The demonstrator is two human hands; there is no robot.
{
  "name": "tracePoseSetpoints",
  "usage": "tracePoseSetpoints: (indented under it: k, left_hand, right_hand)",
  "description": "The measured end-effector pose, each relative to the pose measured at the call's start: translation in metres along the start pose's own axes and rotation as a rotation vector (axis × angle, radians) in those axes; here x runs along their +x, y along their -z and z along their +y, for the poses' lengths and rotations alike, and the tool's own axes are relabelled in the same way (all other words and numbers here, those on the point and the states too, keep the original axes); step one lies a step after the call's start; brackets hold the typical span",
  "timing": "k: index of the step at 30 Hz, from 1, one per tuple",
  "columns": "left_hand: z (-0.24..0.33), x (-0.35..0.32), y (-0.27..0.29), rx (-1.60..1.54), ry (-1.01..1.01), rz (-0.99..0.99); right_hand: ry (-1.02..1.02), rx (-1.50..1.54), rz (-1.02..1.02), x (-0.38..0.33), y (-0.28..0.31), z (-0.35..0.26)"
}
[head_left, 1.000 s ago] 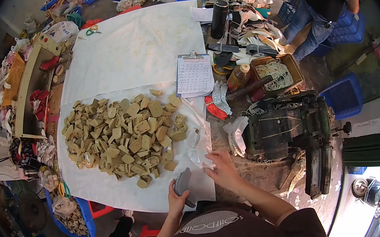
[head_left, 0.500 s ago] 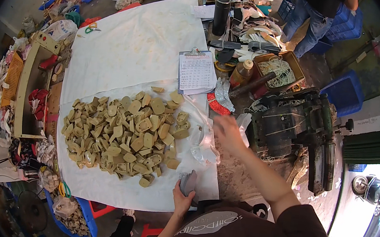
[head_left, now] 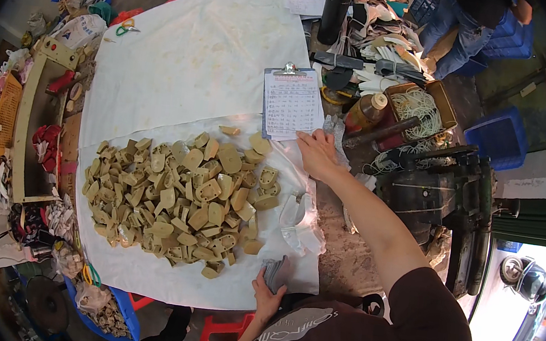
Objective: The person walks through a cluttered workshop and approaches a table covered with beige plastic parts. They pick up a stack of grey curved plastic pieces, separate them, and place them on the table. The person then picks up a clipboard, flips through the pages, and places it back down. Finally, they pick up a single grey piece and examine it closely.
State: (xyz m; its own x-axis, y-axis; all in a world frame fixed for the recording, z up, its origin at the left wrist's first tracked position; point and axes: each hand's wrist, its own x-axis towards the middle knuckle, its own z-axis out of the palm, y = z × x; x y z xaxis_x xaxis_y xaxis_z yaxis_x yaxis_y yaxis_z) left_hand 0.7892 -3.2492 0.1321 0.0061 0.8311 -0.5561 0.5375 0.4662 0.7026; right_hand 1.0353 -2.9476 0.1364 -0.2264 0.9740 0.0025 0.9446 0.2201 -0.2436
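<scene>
My left hand (head_left: 266, 298) grips a small stack of curved grey pieces (head_left: 275, 273), perhaps cut sheet material, at the table's near edge. Further forward, my right hand (head_left: 318, 155) reaches to the lower edge of a clipboard (head_left: 268, 102) with a written sheet on it. Its thumb and fingers are apart and touch the paper's bottom corner. A silvery piece (head_left: 337, 137) lies just beyond that hand, which partly covers it. To the left of both hands spreads a big heap of tan, heel-shaped blocks (head_left: 176, 193), some with holes.
A white cloth (head_left: 193, 47) covers the table. Clear plastic wrap (head_left: 297, 224) lies right of the heap. Along the right stand a bottle (head_left: 365, 111), a box of string (head_left: 421, 113) and a dark machine (head_left: 425, 194). Green-handled scissors (head_left: 126, 28) lie far left. A person (head_left: 463, 37) stands at the back right.
My right hand has moved from beside the red and silvery pieces to the clipboard's lower edge. The red piece is now out of sight. My left hand keeps its hold. The view has shifted slightly.
</scene>
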Motion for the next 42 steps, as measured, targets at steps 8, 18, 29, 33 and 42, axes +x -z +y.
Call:
tracePoseSetpoints:
  k: [8,18,29,33,42]
  left_hand:
    - [0.003,0.001,0.001,0.020,0.004,-0.002]
    - [0.008,0.003,0.002,0.002,-0.002,0.004]
    - [0.005,0.003,0.000,0.029,0.005,0.005]
    - [0.006,0.003,0.001,0.002,-0.009,0.000]
    - [0.000,0.003,-0.001,0.011,0.012,-0.001]
  right_hand:
    - [0.105,-0.158,0.041,-0.001,-0.004,0.000]
    - [0.094,-0.197,0.009,-0.003,-0.001,-0.002]
    - [0.093,-0.204,-0.007,-0.006,0.000,-0.003]
    - [0.099,-0.212,-0.007,-0.007,0.000,-0.003]
    - [0.102,-0.208,0.001,-0.016,-0.002,-0.002]
